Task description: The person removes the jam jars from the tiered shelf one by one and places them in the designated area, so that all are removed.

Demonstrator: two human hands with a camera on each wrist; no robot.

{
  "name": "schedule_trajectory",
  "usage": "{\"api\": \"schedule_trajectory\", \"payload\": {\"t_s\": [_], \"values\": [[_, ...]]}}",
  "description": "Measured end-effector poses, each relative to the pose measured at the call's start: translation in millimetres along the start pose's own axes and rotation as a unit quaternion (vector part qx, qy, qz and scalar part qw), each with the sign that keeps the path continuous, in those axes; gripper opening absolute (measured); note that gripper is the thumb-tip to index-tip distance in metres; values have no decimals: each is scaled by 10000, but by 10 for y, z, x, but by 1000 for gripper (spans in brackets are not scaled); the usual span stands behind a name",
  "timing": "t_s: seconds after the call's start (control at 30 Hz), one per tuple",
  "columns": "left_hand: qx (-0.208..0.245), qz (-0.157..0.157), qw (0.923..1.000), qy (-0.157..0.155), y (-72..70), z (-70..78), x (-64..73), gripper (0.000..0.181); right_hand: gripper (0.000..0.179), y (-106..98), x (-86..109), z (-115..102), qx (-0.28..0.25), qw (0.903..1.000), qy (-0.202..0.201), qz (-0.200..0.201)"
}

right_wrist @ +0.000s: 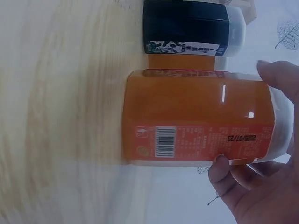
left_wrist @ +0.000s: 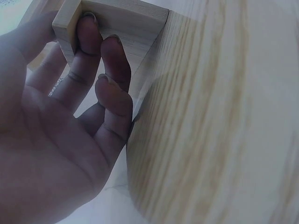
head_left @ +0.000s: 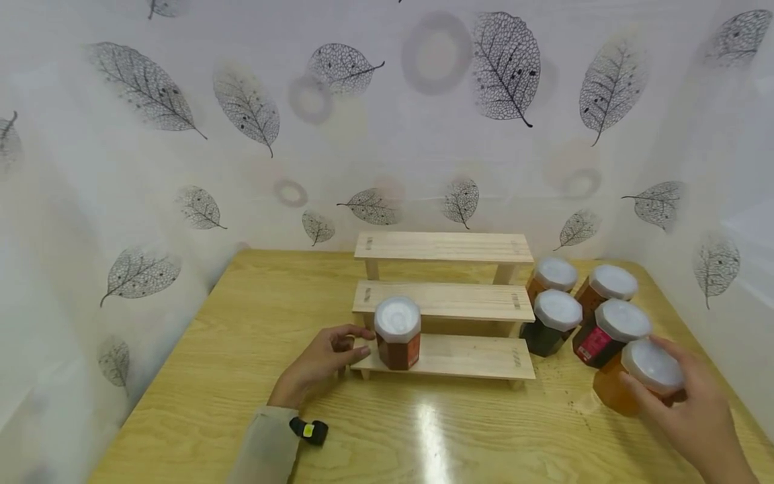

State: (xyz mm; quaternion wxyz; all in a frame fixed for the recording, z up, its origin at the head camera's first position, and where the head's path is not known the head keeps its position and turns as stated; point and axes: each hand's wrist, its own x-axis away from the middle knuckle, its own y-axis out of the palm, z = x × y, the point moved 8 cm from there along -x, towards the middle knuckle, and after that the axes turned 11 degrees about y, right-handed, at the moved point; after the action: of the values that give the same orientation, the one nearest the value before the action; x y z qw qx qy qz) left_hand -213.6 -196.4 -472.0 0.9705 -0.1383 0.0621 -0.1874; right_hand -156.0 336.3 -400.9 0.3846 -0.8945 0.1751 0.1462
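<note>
From the head camera, a person's left hand [head_left: 320, 366] rests on a wooden desk [head_left: 199, 376] with its fingers against the left end of a three-step wooden rack [head_left: 447, 302], beside a white-lidded jar of dark red-brown contents [head_left: 397, 334] standing on the lowest step. To the right of the rack, four more white-lidded jars [head_left: 580, 302] stand clustered on the desk, and the right hand [head_left: 689, 403] curls around an orange jar [head_left: 641, 380] at the near right, thumb and fingers at its lid. Leaf-patterned sheeting [head_left: 242, 134] walls in the desk on three sides. From the left wrist camera, the left hand [left_wrist: 56, 140] is seen palm up close, its fingertips [left_wrist: 88, 32] bent onto the corner of the rack's [left_wrist: 117, 18] wooden end, gripping it lightly where it meets the desk [left_wrist: 210, 130]. From the right wrist camera, the orange jar [right_wrist: 196, 116] stands on the desk [right_wrist: 60, 93] with its barcode label facing the lens; the right hand [right_wrist: 261, 186] clasps it near the lid end, one fingertip [right_wrist: 219, 163] on the label and another above. A dark jar [right_wrist: 187, 25] stands just behind.
</note>
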Motion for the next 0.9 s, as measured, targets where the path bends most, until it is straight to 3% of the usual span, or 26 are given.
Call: {"api": "schedule_trajectory", "payload": {"t_s": [0.33,0.53,0.7,0.9], "values": [[-25,-34,10000,79,-14,37,-15,32,66,-207,-36,-274,-206,9974,43,688],[54,-23,10000,51,-14,26,-13,31,59,-328,-19,-502,-613,9932,-294,944],[75,-14,10000,20,-14,25,-4,31,54,-253,-25,-710,-939,9899,-727,768],[174,-34,9998,-60,-4,7,8,32,51,56,-67,-933,-1269,9835,-1261,258]]}}
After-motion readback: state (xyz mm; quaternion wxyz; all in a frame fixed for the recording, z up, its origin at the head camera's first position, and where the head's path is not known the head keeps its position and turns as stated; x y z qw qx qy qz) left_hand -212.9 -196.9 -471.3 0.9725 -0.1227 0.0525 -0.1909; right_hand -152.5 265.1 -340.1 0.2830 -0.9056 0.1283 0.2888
